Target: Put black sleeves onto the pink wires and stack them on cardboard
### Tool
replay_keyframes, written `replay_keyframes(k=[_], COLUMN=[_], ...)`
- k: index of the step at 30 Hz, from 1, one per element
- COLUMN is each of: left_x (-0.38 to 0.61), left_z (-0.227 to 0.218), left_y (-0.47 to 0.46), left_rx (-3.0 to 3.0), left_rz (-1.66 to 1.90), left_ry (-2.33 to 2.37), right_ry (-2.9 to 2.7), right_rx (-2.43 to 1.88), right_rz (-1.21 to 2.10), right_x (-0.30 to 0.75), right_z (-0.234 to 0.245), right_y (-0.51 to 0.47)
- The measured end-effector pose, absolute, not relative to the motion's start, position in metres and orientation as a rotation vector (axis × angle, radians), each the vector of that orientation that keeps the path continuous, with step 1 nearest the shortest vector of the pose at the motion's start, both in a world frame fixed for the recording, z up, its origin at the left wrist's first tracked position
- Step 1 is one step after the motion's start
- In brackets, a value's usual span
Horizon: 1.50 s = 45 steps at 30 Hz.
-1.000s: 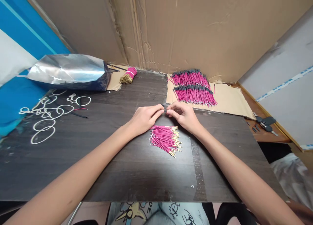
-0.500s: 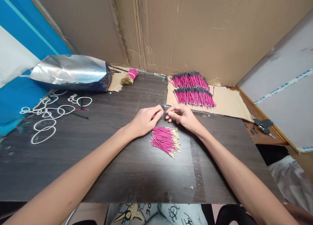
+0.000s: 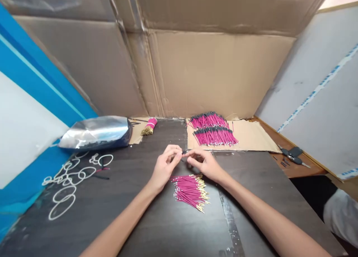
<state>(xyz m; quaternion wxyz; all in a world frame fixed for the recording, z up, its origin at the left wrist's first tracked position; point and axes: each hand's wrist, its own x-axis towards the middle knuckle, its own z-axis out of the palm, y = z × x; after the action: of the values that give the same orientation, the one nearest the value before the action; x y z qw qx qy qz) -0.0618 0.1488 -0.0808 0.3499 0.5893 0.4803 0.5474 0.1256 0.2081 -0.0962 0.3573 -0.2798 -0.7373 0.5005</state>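
My left hand (image 3: 167,163) has its thumb and fingertips pinched on a small thin black tube (image 3: 184,152) above the table. Opposite it, my right hand (image 3: 201,162) reaches in with curled fingers, its fingertips close to the same tube. Whatever those right fingers grip is too small to make out. Just below both hands lies a loose pile of pink wires (image 3: 188,190), with gold tips to the right and silvery ends to the left. Another tiny dark piece shows on the table under the fingertips.
Two rows of black-ended pink pieces (image 3: 214,137) lie on a cardboard sheet (image 3: 251,135) at the back right. A banded pink bundle (image 3: 150,126) and silver bag (image 3: 96,133) stand back left. White rubber bands (image 3: 63,201) lie left; keys (image 3: 293,156) rest beyond the right edge.
The camera view has tilted up, so everything sits lower in the picture. My right index finger now stretches nearer to my left fingertips. The piles appear unmoved.
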Motion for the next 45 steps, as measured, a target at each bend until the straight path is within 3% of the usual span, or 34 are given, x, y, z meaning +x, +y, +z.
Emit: replay_keyframes(k=[7,15,26,45], left_x=[-0.050,-0.056,-0.055,-0.061], left_z=[-0.077,-0.085,-0.086,-0.091], left_y=[0.136,0.141,0.140,0.149], left_rx=[1.219,1.273,1.215,1.077], left_rz=[1.428,1.568,1.596,1.549], left_ry=[1.095,1.355,1.495,1.456], right_ry=[-1.965,-2.006,-2.364,-2.290], right_rx=[-0.647,-0.852,-1.031,-1.034], right_rz=[0.985,0.715,-0.012,0.318], right_x=[0.105,0.097,0.099,0.111], right_z=[-0.086,-0.096,-0.100,-0.094], right_y=[0.181,0.174,0.173,0.175])
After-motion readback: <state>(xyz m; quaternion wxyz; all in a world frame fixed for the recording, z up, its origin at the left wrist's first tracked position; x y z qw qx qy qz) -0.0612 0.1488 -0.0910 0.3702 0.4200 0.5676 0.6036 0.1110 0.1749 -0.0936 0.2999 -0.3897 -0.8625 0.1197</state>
